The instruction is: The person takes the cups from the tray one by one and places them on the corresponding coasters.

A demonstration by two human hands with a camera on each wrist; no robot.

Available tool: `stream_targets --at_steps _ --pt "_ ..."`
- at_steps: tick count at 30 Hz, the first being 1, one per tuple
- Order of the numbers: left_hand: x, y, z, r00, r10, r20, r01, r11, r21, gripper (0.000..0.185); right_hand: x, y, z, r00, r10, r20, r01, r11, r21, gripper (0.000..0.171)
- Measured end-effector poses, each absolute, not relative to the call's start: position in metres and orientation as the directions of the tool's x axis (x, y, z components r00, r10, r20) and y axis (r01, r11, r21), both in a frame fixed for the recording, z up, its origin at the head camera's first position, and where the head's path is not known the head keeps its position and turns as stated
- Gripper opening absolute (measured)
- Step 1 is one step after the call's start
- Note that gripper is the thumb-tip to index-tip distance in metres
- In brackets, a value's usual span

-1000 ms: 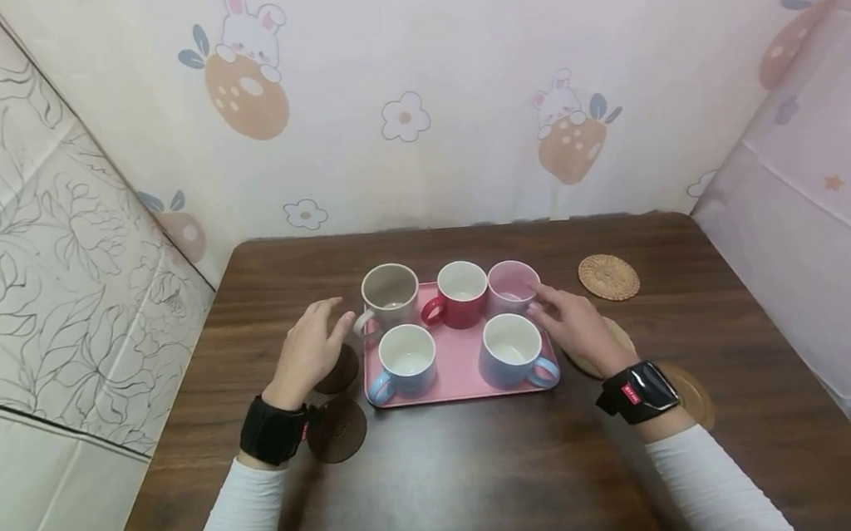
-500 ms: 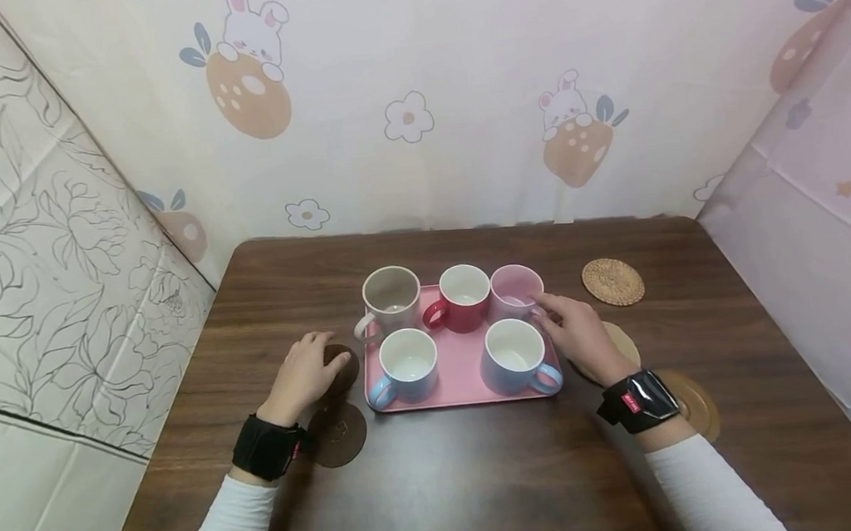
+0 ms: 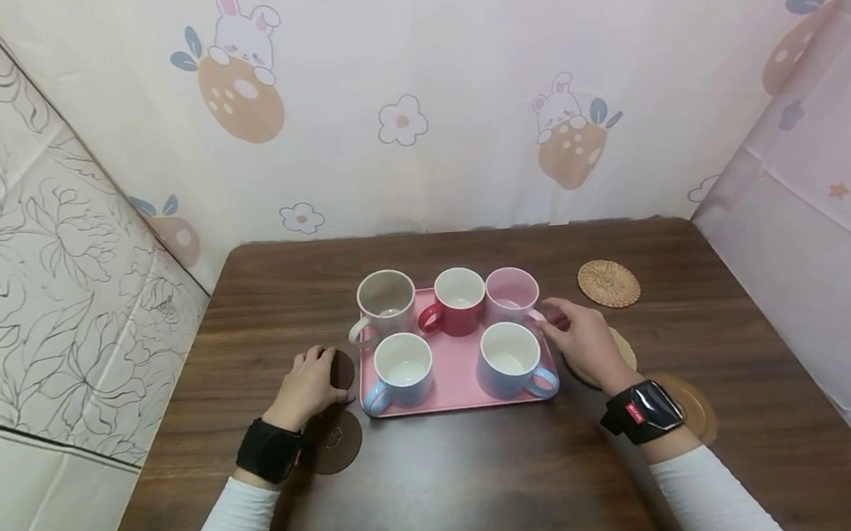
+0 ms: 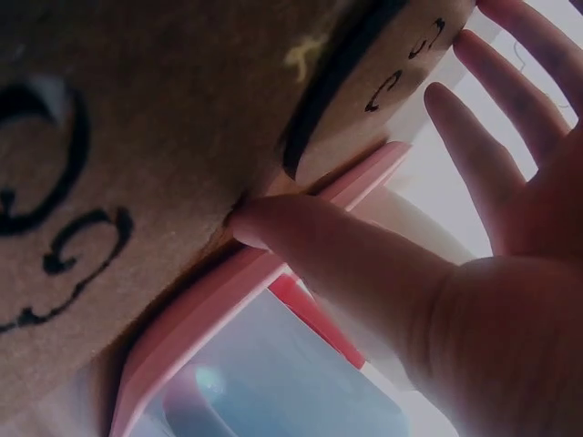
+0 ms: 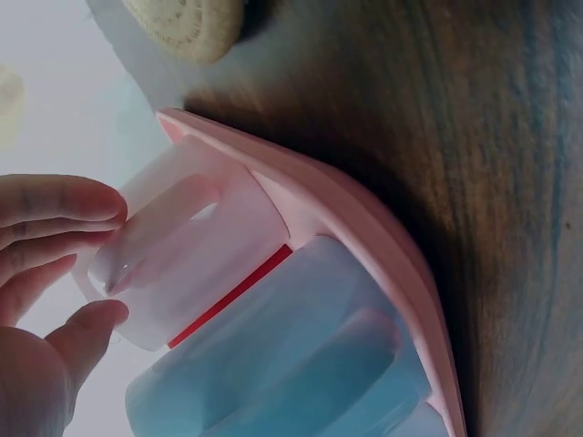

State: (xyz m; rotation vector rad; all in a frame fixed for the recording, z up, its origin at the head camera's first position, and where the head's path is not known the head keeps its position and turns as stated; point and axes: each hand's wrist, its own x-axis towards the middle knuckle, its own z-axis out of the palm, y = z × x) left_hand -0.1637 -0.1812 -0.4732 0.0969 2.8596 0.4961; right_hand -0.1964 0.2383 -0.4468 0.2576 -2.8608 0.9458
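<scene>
On the brown table, the right hand (image 3: 585,340) pinches the pink mug's handle (image 3: 537,316) at the pink tray's (image 3: 454,369) two o'clock corner, while the left hand (image 3: 309,385) presses flat, fingers straight, on a dark coaster (image 3: 341,369) at nine o'clock.

Head view: even, soft indoor light, sharp focus, wide-angle bending at the edges, faint sheen on the table (image 3: 487,477) near the bottom. Short soft shadows under the mugs. Both wrist views: very close, soft focus, washed out to white at the lit side, colours cool and hazy.
</scene>
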Motion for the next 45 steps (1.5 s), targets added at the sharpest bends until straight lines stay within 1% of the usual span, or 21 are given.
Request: stream_targets --at_steps 3,7,18,30,36,45 --pt "-0.164 -0.181 -0.474 -0.972 0.098 -0.213 0.022 0.942 0.335 0.082 -0.198 0.237 -0.449 -0.972 -0.129 0.198 -0.222 0.786 -0.577 0.035" --pt "-0.165 -0.182 -0.476 -0.974 0.099 -0.203 0.026 0.942 0.335 0.080 -0.200 0.235 -0.451 -0.969 -0.137 0.208 -0.234 0.784 -0.575 0.029" --pt "-0.166 -0.183 -0.479 -0.983 0.098 -0.157 0.038 0.937 0.346 0.071 -0.202 0.234 -0.454 -0.966 -0.154 0.206 -0.248 0.770 -0.588 0.027" --pt "-0.167 -0.186 -0.476 -0.983 0.106 -0.152 0.048 0.938 0.343 0.072 -0.202 0.234 -0.456 -0.965 -0.165 0.206 -0.256 0.773 -0.580 0.027" --pt "-0.179 -0.192 -0.465 -0.988 0.092 -0.128 0.039 0.931 0.362 0.072 -0.202 0.235 -0.457 -0.967 -0.164 0.193 -0.248 0.768 -0.590 0.029" --pt "-0.211 -0.211 -0.444 -0.993 0.087 -0.080 0.050 0.924 0.380 0.074 -0.199 0.236 -0.457 -0.968 -0.164 0.189 -0.246 0.763 -0.597 0.029"
